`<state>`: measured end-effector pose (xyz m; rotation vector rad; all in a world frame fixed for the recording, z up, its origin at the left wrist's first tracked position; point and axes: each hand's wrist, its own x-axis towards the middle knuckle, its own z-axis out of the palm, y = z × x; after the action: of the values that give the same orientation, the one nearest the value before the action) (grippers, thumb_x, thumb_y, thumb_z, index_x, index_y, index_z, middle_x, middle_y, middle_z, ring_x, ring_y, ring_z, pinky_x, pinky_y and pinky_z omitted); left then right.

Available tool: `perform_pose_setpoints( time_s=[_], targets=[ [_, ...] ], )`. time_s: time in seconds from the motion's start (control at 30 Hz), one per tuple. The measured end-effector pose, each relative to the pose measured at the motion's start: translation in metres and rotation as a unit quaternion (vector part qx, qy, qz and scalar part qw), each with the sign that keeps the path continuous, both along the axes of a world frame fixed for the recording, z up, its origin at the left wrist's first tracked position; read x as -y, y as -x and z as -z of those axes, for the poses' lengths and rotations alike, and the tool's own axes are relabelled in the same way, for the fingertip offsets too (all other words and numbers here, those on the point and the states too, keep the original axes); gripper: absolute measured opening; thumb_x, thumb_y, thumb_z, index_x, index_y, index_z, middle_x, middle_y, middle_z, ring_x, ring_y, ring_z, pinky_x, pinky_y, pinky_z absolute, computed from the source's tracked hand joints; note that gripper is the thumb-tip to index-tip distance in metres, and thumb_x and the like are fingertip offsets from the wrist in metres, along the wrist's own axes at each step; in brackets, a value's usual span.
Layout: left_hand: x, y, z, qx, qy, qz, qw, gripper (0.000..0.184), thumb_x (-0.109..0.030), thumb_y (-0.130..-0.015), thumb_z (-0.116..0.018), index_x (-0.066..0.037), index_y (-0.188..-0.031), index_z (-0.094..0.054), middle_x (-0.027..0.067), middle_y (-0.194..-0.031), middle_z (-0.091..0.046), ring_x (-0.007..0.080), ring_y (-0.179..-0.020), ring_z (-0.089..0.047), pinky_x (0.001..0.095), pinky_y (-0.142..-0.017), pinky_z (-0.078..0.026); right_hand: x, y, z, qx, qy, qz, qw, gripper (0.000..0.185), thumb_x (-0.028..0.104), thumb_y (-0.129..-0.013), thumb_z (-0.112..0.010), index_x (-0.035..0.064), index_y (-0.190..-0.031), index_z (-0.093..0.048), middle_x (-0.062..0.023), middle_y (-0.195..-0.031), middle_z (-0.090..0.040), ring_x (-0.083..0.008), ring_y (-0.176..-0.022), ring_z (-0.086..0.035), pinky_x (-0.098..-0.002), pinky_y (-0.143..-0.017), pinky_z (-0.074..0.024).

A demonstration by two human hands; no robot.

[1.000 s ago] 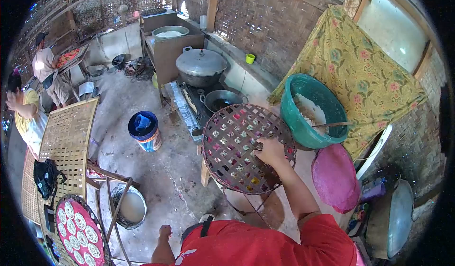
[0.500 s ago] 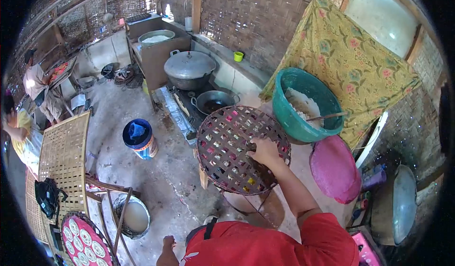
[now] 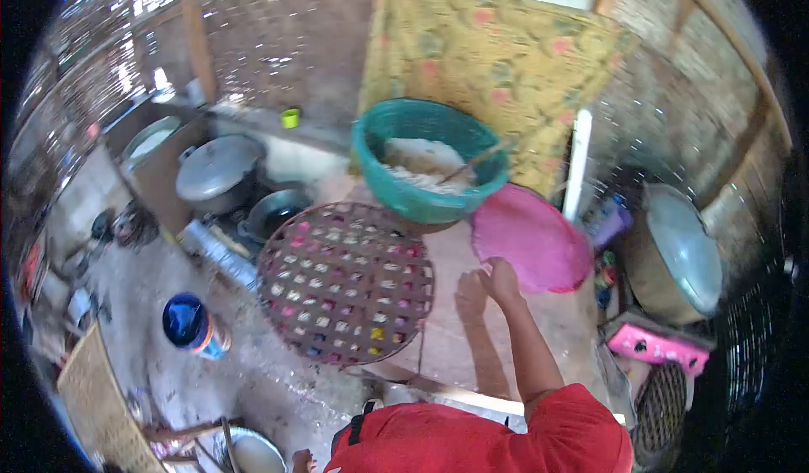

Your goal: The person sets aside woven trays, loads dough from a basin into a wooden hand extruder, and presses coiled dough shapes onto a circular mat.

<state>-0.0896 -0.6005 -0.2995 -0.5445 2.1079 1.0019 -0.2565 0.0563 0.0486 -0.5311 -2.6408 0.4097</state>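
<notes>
My right hand [image 3: 499, 279] is closed just at the lower left edge of a round pink sheet [image 3: 535, 241]; whether it pinches anything is too small to tell. Left of it, on the table, lies a round woven tray [image 3: 345, 283] with open lattice, untouched, colours showing through its gaps. Behind these stands a green basin [image 3: 421, 199] holding white matter and a wooden stick. At the bottom edge my left hand [image 3: 303, 460] hangs low, mostly cut off, its fingers unclear.
A lidded pot [image 3: 221, 174] and a dark wok [image 3: 278, 212] stand at the back left. A blue bucket [image 3: 187, 321] is on the floor. To the right are a big metal pan [image 3: 683, 245] and a pink box [image 3: 657, 347]. A bamboo rack [image 3: 105, 401] stands left.
The view has swung right. My right hand has let go of the woven tray and moved right to the pink sheet. The two people at the left have left the view.
</notes>
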Motion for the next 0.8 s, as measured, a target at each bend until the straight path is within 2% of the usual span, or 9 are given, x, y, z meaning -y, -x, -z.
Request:
perform_pose_setpoints(
  time_s=[0.07,0.13,0.23,0.33,0.43,0.6,0.67,0.73,0.8],
  targets=[
    [-0.002,0.027,-0.007,-0.003,0.007,0.043,0.999,0.031,-0.031,-0.077,-0.063,-0.001,-0.080,-0.067,0.0123,-0.076,-0.065,0.0217,-0.069,-0.062,0.0408,-0.059,-0.048,-0.048,-0.036,0.031,0.045,-0.051,0.084,0.994,0.027,0.019,-0.077,-0.064,0.0023,-0.099,-0.064,-0.0181,-0.100,-0.063,-0.0332,-0.092,-0.060,-0.0411,-0.077,-0.0489],
    [-0.007,0.054,-0.013,-0.011,0.014,0.088,0.996,0.033,-0.033,-0.078,-0.062,0.000,-0.080,-0.067,0.0125,-0.075,-0.064,0.0213,-0.069,-0.061,0.0409,-0.060,-0.048,-0.072,-0.067,0.047,0.048,-0.233,0.115,0.965,0.023,0.013,-0.077,-0.060,0.0034,-0.098,-0.064,-0.0198,-0.103,-0.061,-0.0352,-0.098,-0.058,-0.0435,-0.079,-0.0485],
    [-0.021,0.094,-0.029,-0.029,0.014,0.153,0.988,0.038,-0.036,-0.078,-0.061,0.001,-0.081,-0.066,0.0127,-0.073,-0.063,0.0207,-0.070,-0.060,0.0411,-0.060,-0.047,-0.107,-0.088,0.079,-0.004,-0.138,0.032,0.990,0.019,0.011,-0.077,-0.055,0.0062,-0.093,-0.064,-0.0185,-0.098,-0.063,-0.0367,-0.091,-0.060,-0.0447,-0.077,-0.0490],
    [-0.046,0.125,-0.047,-0.051,0.003,0.233,0.971,0.042,-0.039,-0.079,-0.059,0.002,-0.081,-0.066,0.0129,-0.072,-0.062,0.0202,-0.070,-0.059,0.0413,-0.061,-0.046,-0.101,-0.091,0.067,0.085,-0.075,0.125,0.986,0.018,0.012,-0.078,-0.052,0.0094,-0.091,-0.064,-0.0162,-0.092,-0.064,-0.0357,-0.083,-0.062,-0.0445,-0.073,-0.0495],
    [-0.082,0.142,-0.065,-0.073,-0.024,0.334,0.940,0.046,-0.043,-0.080,-0.058,0.003,-0.082,-0.066,0.0131,-0.071,-0.062,0.0196,-0.071,-0.058,0.0415,-0.062,-0.045,-0.090,-0.108,0.056,0.022,-0.060,0.134,0.989,0.018,0.014,-0.078,-0.052,0.0117,-0.091,-0.065,-0.0151,-0.087,-0.065,-0.0349,-0.076,-0.062,-0.0438,-0.069,-0.0497],
    [-0.191,0.132,-0.150,-0.107,-0.113,0.546,0.823,0.053,-0.048,-0.081,-0.056,0.004,-0.082,-0.066,0.0135,-0.068,-0.060,0.0186,-0.072,-0.057,0.0418,-0.063,-0.043,-0.038,-0.178,0.025,0.091,-0.031,0.137,0.986,0.017,0.017,-0.079,-0.055,0.0107,-0.092,-0.065,-0.0165,-0.089,-0.065,-0.0334,-0.082,-0.062,-0.0417,-0.071,-0.0494],
    [-0.226,0.130,-0.160,-0.229,-0.298,0.624,0.686,0.022,-0.019,-0.091,-0.049,-0.002,-0.098,-0.060,0.0134,-0.085,-0.064,0.0296,-0.080,-0.064,0.0399,-0.070,-0.050,-0.032,-0.195,0.037,0.079,-0.023,0.127,0.989,0.019,0.019,-0.080,-0.055,0.0108,-0.094,-0.065,-0.0160,-0.091,-0.065,-0.0338,-0.084,-0.062,-0.0411,-0.072,-0.0496],
    [-0.273,0.116,-0.224,-0.176,-0.309,0.621,0.699,0.025,-0.023,-0.093,-0.047,-0.005,-0.104,-0.061,0.0150,-0.091,-0.063,0.0309,-0.092,-0.062,0.0349,-0.080,-0.048,-0.037,-0.196,0.064,-0.083,-0.048,0.091,0.991,0.030,0.024,-0.082,-0.056,0.0127,-0.109,-0.061,-0.0144,-0.110,-0.061,-0.0324,-0.101,-0.058,-0.0423,-0.084,-0.0472],
    [-0.319,0.108,-0.252,-0.173,-0.300,0.659,0.668,0.026,-0.024,-0.094,-0.047,-0.005,-0.105,-0.060,0.0150,-0.095,-0.063,0.0302,-0.094,-0.061,0.0348,-0.081,-0.048,-0.029,-0.180,0.076,-0.017,-0.075,0.094,0.993,0.035,0.025,-0.083,-0.055,0.0138,-0.116,-0.058,-0.0132,-0.120,-0.056,-0.0321,-0.110,-0.053,-0.0449,-0.090,-0.0429]
  ],
)
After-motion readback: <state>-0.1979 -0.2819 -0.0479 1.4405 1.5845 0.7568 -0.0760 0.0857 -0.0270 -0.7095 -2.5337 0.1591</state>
